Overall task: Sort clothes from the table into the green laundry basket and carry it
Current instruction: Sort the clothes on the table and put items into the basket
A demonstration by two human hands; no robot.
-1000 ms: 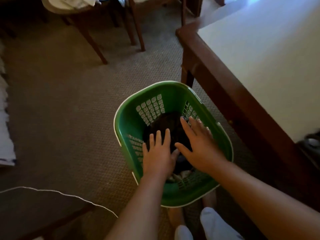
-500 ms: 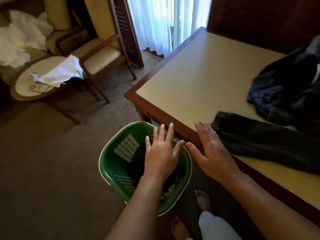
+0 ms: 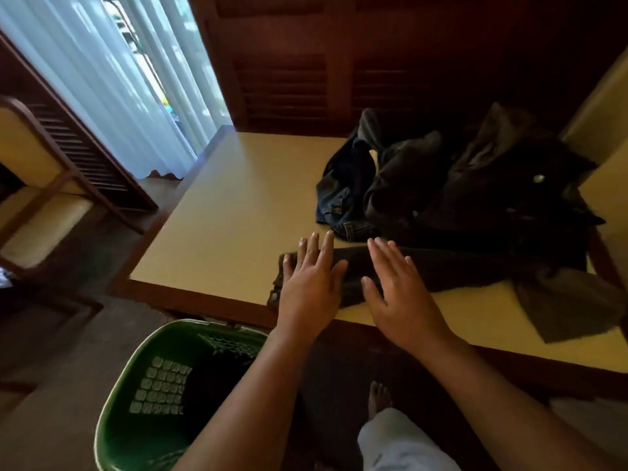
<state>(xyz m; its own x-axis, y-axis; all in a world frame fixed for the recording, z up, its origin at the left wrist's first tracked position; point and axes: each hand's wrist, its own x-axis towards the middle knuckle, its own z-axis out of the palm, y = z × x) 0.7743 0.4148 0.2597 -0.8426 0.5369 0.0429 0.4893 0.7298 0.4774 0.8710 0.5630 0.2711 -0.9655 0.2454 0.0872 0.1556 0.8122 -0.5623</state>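
Observation:
The green laundry basket (image 3: 136, 396) stands on the carpet by the table's near edge, with dark clothing inside it. On the cream table top (image 3: 231, 212) lies a dark grey garment (image 3: 441, 266) stretched along the front edge, and behind it a pile of dark clothes (image 3: 475, 185) with blue jeans (image 3: 343, 195). My left hand (image 3: 309, 283) and my right hand (image 3: 397, 290) are both flat, fingers straight, over the left end of the dark grey garment. Whether the palms touch the cloth is unclear.
A wooden chair with cream cushions (image 3: 44, 198) stands to the left. White curtains (image 3: 129, 79) and dark wooden shutters (image 3: 339, 62) are behind the table. My bare foot (image 3: 379, 397) and pale trouser leg are beneath the table edge, to the right of the basket.
Both hands rose out of the basket and moved up and right onto the table, reaching the dark grey garment. The view tilted up from the floor to the table.

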